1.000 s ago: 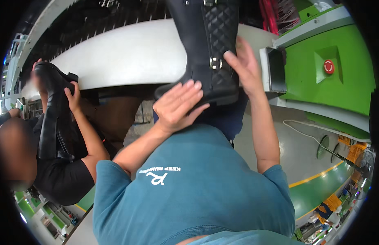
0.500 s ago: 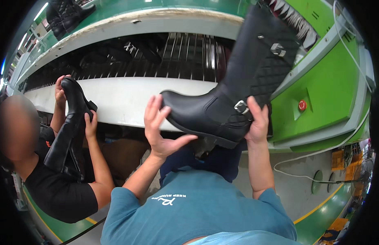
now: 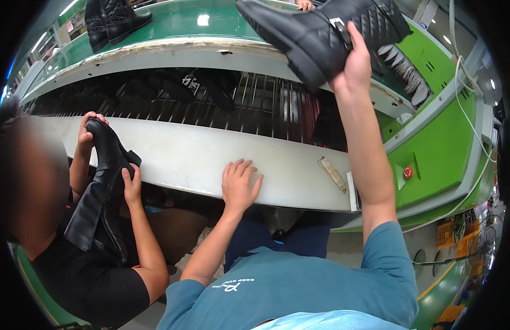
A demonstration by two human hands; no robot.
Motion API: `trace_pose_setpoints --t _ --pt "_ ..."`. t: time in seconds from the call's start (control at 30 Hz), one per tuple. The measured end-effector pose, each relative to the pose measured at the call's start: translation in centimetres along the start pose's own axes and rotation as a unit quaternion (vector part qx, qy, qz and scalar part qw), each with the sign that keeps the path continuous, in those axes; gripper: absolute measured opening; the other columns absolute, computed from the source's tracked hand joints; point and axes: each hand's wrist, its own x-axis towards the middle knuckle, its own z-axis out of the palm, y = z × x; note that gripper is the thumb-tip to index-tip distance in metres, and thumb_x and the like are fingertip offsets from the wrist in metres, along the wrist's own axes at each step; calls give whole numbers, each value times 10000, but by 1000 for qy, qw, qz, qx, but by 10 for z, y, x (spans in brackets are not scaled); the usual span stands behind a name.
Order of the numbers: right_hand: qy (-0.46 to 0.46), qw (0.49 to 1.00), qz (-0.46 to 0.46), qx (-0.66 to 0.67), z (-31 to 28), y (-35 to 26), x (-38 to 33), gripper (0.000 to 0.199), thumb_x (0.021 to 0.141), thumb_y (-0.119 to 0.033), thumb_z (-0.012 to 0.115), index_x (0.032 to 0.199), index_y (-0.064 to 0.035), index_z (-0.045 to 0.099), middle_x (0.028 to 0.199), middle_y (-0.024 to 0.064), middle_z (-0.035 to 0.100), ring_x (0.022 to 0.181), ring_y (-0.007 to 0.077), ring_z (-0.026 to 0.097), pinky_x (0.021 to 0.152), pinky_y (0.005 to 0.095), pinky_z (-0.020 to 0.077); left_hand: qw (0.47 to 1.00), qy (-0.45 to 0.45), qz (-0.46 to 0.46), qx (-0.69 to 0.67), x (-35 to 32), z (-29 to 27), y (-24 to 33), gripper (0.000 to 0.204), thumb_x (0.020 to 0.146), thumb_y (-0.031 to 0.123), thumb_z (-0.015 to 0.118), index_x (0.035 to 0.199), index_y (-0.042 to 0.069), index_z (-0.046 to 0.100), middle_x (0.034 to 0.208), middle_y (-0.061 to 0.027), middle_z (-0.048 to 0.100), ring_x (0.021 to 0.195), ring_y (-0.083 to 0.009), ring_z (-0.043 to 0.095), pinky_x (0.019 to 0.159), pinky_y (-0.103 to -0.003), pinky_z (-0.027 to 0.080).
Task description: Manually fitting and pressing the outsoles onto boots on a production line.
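A black boot [image 3: 312,41] with a quilted shaft and silver buckles is raised over the green-topped counter at the upper right. My right hand [image 3: 354,69], arm stretched out, is closed on it near the heel and ankle strap. The toe points to the upper left, and the sole faces down and left. On the white ledge [image 3: 183,168] in front of me rests my left hand [image 3: 241,184]; its fingers are extended and hold nothing.
A person at the left holds another black boot [image 3: 106,165]. Quilted boots [image 3: 115,22] stand on the green counter [image 3: 178,25]. Dark footwear lies on the rollers [image 3: 255,102] underneath. A beige cloth-like strip [image 3: 333,175] lies on the ledge. The green machine [image 3: 436,159] has a red button [image 3: 408,172].
My right hand has lifted the boot up and away, from before my body to above the counter. My left hand has left the toe and come down on the white ledge.
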Motion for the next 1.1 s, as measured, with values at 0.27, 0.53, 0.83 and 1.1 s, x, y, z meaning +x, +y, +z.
trace_pose_setpoints --t 0.27,0.53,0.83,1.1 --pt "208 802 -211 -518 116 92 134 597 909 -362 930 1271 67 727 1150 240 815 1062 346 789 1023 480 583 1000 0 -11 4 -1 -7 -3 242 910 218 872 1092 72 811 1352 -115 770 1384 -366 655 1244 -573 441" --pt "108 774 -218 -585 95 173 201 777 998 -343 785 1619 32 505 1529 323 622 1437 506 592 1236 522 469 1000 -14 -23 7 1 -16 2 231 918 213 869 1095 77 809 1356 -110 777 1375 -368 667 1242 -579 448" --pt "-169 768 -62 -615 1 70 135 962 866 -601 895 1584 -28 611 1409 237 747 1312 369 727 1114 454 576 1000 -15 -13 10 -1 -7 4 195 929 202 863 1079 86 818 1343 -104 805 1373 -365 691 1243 -569 457" --pt "178 420 -22 -889 -185 -135 151 729 980 -516 736 1579 -114 633 1603 236 629 1466 503 592 1197 635 470 999 4 -11 50 4 6 13 159 940 179 844 1055 78 801 1288 -105 816 1323 -361 709 1208 -536 485"
